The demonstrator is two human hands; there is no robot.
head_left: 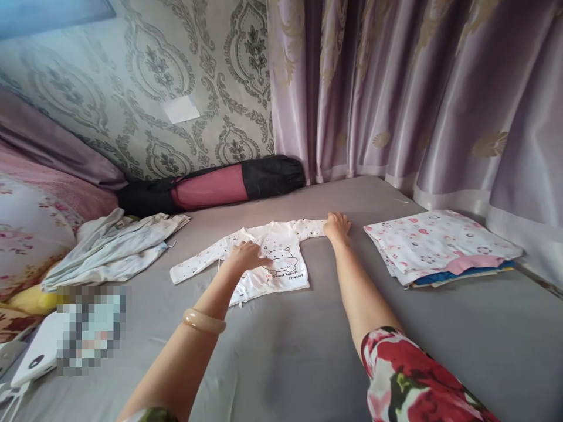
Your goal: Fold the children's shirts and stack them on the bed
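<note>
A small white baby shirt [281, 240] lies spread on the grey bed sheet, its sleeves stretched out to both sides. A cartoon animal and printed words mark its front, and small prints dot the sleeves. My left hand [247, 255] rests on the shirt's chest, thumb held out and fingers apart from it; part of the front is covered by it. At the right cuff, my right hand [338, 225] has its fingers curled down onto the sleeve end. A pale bangle [204, 322] circles my left wrist.
On the right sits a folded stack of printed cloth [440, 243]. Rumpled light clothes [114, 249] lie to the left, with a white device [46, 346] and cables nearer me. Along the wall stretches a black and maroon long bag [211, 186]; curtains [396, 88] hang behind.
</note>
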